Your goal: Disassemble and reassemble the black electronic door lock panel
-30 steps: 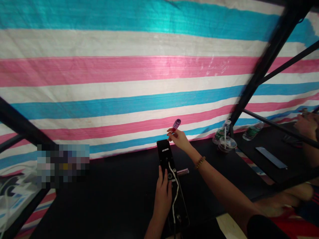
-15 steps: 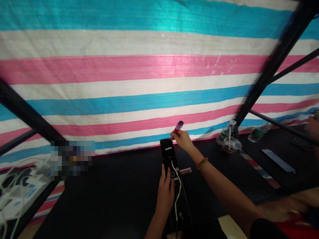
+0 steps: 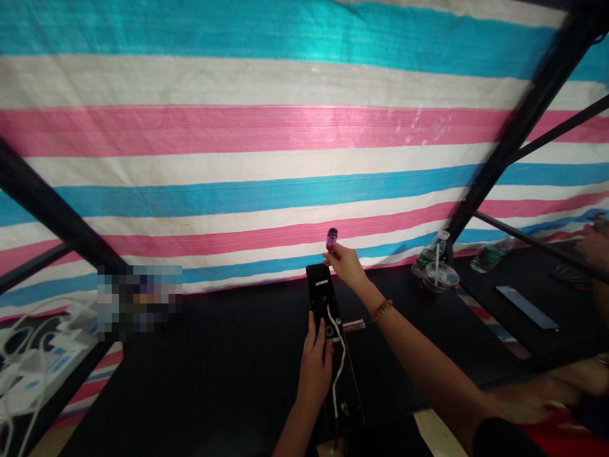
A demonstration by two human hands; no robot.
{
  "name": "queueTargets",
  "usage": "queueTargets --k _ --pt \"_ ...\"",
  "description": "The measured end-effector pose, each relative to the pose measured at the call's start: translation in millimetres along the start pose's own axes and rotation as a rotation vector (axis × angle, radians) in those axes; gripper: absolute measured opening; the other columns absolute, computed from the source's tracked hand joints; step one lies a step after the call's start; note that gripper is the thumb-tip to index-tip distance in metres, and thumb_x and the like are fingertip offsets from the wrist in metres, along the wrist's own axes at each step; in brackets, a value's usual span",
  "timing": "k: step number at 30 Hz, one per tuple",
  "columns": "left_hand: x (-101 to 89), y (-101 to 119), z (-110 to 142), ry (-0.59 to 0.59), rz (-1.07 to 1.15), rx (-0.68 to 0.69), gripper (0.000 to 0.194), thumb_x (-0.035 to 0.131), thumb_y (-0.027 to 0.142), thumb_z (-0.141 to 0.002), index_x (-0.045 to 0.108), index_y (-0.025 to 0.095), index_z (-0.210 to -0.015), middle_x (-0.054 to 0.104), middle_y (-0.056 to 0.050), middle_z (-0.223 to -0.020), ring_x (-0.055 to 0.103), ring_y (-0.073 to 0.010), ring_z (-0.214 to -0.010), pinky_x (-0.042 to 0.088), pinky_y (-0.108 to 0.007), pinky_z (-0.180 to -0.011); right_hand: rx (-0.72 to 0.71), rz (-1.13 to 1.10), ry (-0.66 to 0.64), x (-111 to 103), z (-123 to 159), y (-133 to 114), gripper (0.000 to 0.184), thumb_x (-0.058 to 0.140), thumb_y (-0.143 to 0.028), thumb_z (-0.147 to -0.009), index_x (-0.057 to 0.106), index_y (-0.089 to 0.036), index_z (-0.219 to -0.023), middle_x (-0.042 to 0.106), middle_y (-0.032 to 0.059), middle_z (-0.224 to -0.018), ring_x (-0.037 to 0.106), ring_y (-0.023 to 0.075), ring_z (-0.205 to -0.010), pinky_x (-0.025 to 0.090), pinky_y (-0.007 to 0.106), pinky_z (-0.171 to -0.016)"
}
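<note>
Right hand (image 3: pixel 347 266) had a small purple-and-red-handled screwdriver (image 3: pixel 332 240) pinched between its fingertips, handle up, tilted slightly, just above the top end of a black rectangular lock panel (image 3: pixel 320 298). Grip together and clamped on the handle; shaft and tip were hidden behind the fingers. One beaded bracelet (image 3: pixel 382 311) sat on that wrist.

Left hand (image 3: pixel 314 371) lay against the lower end of the panel, fingers on its face. Can't tell if it was clamped or only resting.

Under the panel: one long black backplate (image 3: pixel 345 397), partly covered by the left hand. One white cable (image 3: pixel 339 365) ran down across it, and its far end was hard to trace. One pink-tinted metal lever handle (image 3: pixel 353 325) stuck out to the right, partly hidden by the panel.

All of this sat on one black counter (image 3: pixel 228 374). Farther right: one plastic cup with straw (image 3: pixel 438 278), two plastic bottles (image 3: pixel 490 256), one flat grey strip (image 3: pixel 526 307). At the right edge, one hand of another person (image 3: pixel 594 247), cut off by the frame. Bottom left: a white power strip with cables (image 3: pixel 38 362), partly cut off. Beside it, one pixelated patch (image 3: pixel 137 298), unreadable. Behind: one striped tarp (image 3: pixel 285 127) and black metal bars (image 3: pixel 523 120).
</note>
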State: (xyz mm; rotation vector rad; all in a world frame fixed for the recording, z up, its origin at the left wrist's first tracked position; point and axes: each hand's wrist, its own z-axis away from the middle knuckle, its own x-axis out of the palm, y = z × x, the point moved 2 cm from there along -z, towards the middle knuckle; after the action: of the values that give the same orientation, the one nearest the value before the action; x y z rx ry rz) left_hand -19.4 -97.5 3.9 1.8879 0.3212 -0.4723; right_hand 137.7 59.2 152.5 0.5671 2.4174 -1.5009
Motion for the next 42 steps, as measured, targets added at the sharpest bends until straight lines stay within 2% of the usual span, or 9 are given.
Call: queueTargets --k 4,11,18,21,26,31,37,40,42 --pt "-0.2 1.6 -0.4 -0.003 0.012 -0.016 0.053 0.037 0.029 -0.100 0.033 0.027 -0.153 0.008 -0.007 -0.167 0.023 -0.0246 -0.150 0.028 -0.046 -0.119 -0.028 0.029 0.055 1.5 -1.4 0.9 0.012 0.060 -0.033 -0.089 0.060 -0.021 -0.087 0.071 0.0011 -0.073 0.072 0.0173 -0.060 0.056 0.026 -0.058" --pt "-0.8 5.2 -0.3 0.013 0.004 -0.008 0.053 0.039 0.027 -0.100 0.035 0.026 -0.152 0.010 -0.008 -0.166 0.026 -0.0248 -0.149 0.029 -0.045 -0.119 -0.009 0.075 0.149 -0.7 0.7 5.3 0.025 0.063 -0.040 -0.086 0.059 -0.021 -0.070 0.068 0.0027 -0.063 0.072 0.0206 -0.060 0.057 0.029 -0.062" --pt "-0.8 6.0 0.4 0.015 0.026 -0.010 0.053 0.039 0.027 -0.099 0.035 0.026 -0.152 0.010 -0.007 -0.166 0.027 -0.0236 -0.149 0.028 -0.044 -0.120 -0.008 0.035 0.077 -4.9 5.3 7.6 0.012 0.059 -0.030 -0.088 0.064 -0.019 -0.092 0.074 0.0027 -0.078 0.075 0.0183 -0.068 0.058 0.027 -0.067" --pt "-1.1 7.3 0.6 0.027 0.027 -0.020 0.052 0.041 0.028 -0.099 0.037 0.027 -0.151 0.012 -0.007 -0.166 0.029 -0.0242 -0.148 0.030 -0.043 -0.119 -0.003 0.036 0.066 -4.7 4.9 8.0 0.011 0.057 -0.027 -0.089 0.064 -0.019 -0.083 0.074 0.0024 -0.071 0.075 0.0191 -0.068 0.059 0.028 -0.068" --pt "-2.5 10.0 1.3 0.037 0.002 -0.008 0.052 0.042 0.027 -0.099 0.038 0.027 -0.151 0.013 -0.008 -0.166 0.032 -0.0252 -0.146 0.033 -0.043 -0.117 0.023 0.068 0.134 -4.6 0.0 10.0 0.018 0.064 -0.032 -0.086 0.062 -0.020 -0.074 0.071 0.0028 -0.064 0.074 0.0209 -0.064 0.058 0.029 -0.065" --pt "-5.4 11.3 1.5 0.006 -0.002 -0.027 0.052 0.040 0.031 -0.099 0.037 0.026 -0.151 0.012 -0.007 -0.166 0.029 -0.0242 -0.148 0.032 -0.042 -0.118 0.014 0.041 0.113 -5.2 2.9 9.7 0.011 0.061 -0.027 -0.088 0.065 -0.019 -0.094 0.075 0.0032 -0.077 0.074 0.0183 -0.065 0.058 0.027 -0.065" --pt "-5.1 15.9 4.4 -0.019 -0.035 -0.005 0.053 0.040 0.033 -0.100 0.036 0.025 -0.152 0.013 -0.010 -0.166 0.029 -0.0259 -0.148 0.032 -0.045 -0.118 0.035 0.043 0.115 -6.2 5.3 4.8 0.017 0.065 -0.030 -0.086 0.066 -0.019 -0.073 0.073 0.0045 -0.064 0.075 0.0221 -0.065 0.059 0.031 -0.069" --pt "-19.0 7.9 11.7 0.030 -0.068 -0.009 0.059 0.042 0.034 -0.099 0.027 0.024 -0.155 0.019 -0.012 -0.164 0.029 -0.0257 -0.148 0.034 -0.047 -0.116 0.047 0.024 0.131 -13.5 9.0 -2.8 0.022 0.066 -0.037 -0.086 0.066 -0.018 -0.075 0.075 0.0067 -0.067 0.075 0.0238 -0.067 0.060 0.032 -0.069" --pt "-39.6 -6.2 18.7 0.144 -0.130 -0.043 0.056 0.042 0.035 -0.099 0.032 0.022 -0.152 0.038 -0.014 -0.156 0.039 -0.0263 -0.141 0.039 -0.049 -0.112 0.046 -0.033 0.168 -23.4 18.7 -11.3 0.025 0.062 -0.042 -0.089 0.066 -0.018 -0.082 0.076 0.0077 -0.071 0.076 0.0242 -0.071 0.061 0.033 -0.071"
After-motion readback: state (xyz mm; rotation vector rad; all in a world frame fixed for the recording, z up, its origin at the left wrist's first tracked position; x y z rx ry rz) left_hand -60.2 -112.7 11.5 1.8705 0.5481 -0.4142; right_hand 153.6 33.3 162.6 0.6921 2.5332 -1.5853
